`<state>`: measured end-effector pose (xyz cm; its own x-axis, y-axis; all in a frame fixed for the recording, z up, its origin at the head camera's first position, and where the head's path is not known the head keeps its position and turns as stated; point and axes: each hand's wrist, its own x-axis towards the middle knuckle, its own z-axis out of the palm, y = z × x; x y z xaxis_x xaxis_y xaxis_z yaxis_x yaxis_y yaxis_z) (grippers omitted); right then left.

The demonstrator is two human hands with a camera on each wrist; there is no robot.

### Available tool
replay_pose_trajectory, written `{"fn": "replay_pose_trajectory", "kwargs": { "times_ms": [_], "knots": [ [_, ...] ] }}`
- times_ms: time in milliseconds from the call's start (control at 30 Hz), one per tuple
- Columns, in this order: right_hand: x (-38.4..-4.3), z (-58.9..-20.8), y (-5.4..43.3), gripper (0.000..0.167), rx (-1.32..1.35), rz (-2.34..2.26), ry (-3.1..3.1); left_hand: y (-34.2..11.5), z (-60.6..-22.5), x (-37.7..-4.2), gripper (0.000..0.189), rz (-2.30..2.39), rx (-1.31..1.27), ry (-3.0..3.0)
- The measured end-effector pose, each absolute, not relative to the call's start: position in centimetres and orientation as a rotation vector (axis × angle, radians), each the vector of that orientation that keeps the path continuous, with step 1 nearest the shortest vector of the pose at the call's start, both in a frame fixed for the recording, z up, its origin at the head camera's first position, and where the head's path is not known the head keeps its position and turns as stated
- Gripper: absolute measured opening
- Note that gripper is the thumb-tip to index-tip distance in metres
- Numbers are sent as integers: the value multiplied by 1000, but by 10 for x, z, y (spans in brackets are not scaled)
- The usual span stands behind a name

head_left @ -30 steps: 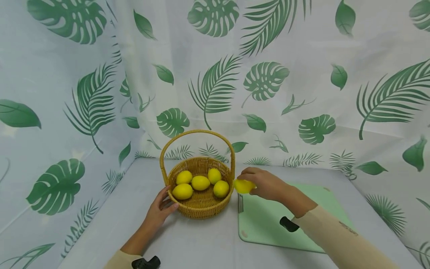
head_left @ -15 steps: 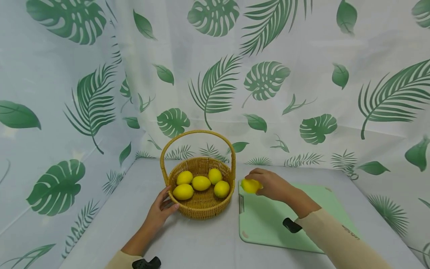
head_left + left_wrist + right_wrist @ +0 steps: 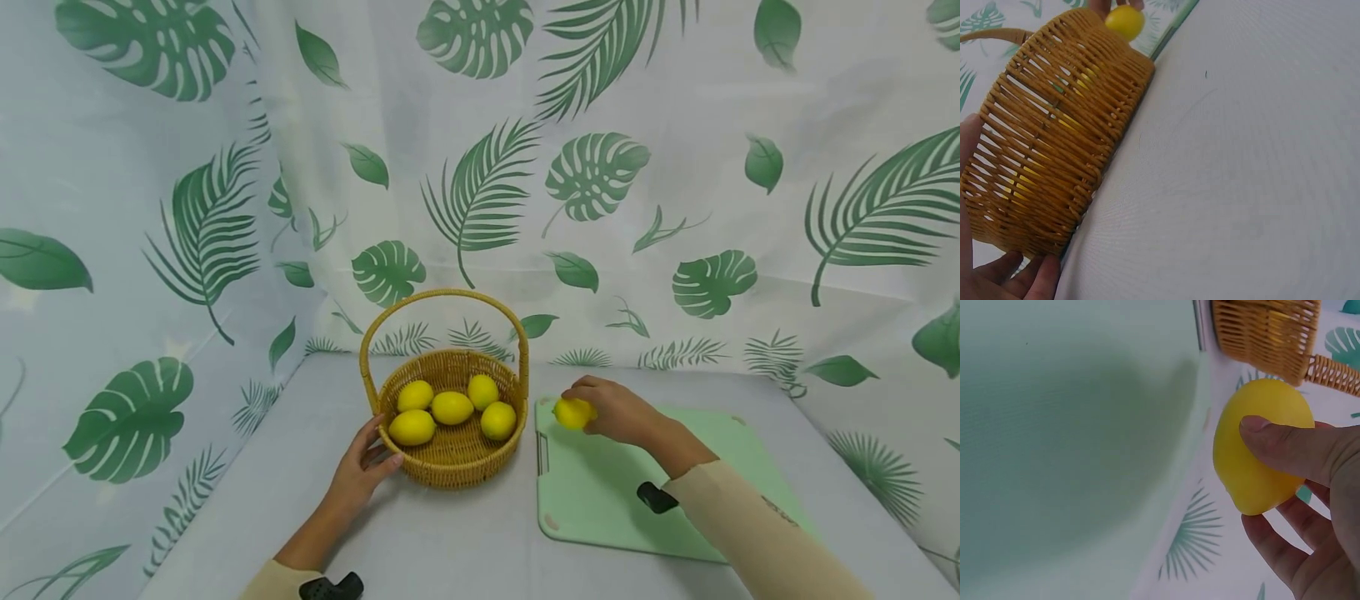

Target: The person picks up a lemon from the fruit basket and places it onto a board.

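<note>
A yellow lemon [image 3: 574, 413] is pinched between the thumb and fingers of my right hand [image 3: 617, 412], over the far left part of a pale green cutting board [image 3: 607, 500]. In the right wrist view the thumb lies across the lemon [image 3: 1263, 450] with the fingers behind it. My left hand [image 3: 357, 471] grips the left side of a round wicker basket [image 3: 450, 477], thumb at its near rim. Several lemons [image 3: 452, 408] lie inside the basket. Through the weave, the left wrist view shows bits of yellow; fingers [image 3: 1047, 275] touch the basket's lower edge.
The basket's tall arched handle [image 3: 444, 293] stands upright over its opening. A white cloth [image 3: 465, 542] covers the table, and leaf-printed sheets [image 3: 480, 167] rise behind it and at the sides. The cutting board lies just right of the basket.
My right hand has moved right with the lemon, from beside the basket's right rim to over the cutting board. My left hand keeps its hold on the basket.
</note>
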<state>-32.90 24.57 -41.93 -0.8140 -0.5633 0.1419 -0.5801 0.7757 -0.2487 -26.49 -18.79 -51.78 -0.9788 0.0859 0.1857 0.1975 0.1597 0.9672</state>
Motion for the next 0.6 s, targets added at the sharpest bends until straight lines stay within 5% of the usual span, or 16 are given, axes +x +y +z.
{"fn": "replay_pose_trajectory", "kwargs": {
  "times_ms": [600],
  "knots": [
    [-351,-439,252,52,863,481,-2940,-188,-518,-265,75,-1983,-273,-2323]
  ]
}}
